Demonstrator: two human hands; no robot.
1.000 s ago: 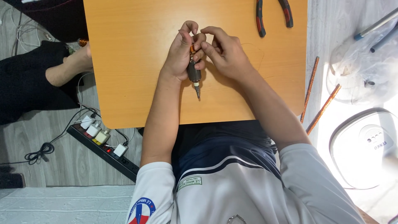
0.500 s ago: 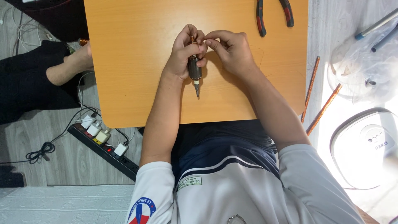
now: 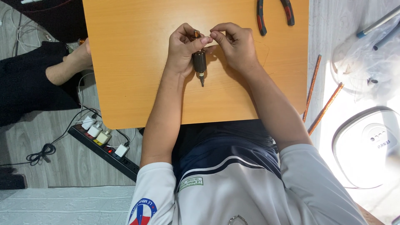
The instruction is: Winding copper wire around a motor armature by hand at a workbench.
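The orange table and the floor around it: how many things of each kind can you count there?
Motor armature, held in both hands: 1
Pliers with red-and-black handles: 1
Thin orange rods on the floor: 2
Black power strip: 1
White plugs in the strip: 4
Total: 9

The smooth, satin wood-look table [image 3: 137,62] bears a dark metal motor armature [image 3: 199,62] and rubber-handled pliers [image 3: 275,14].
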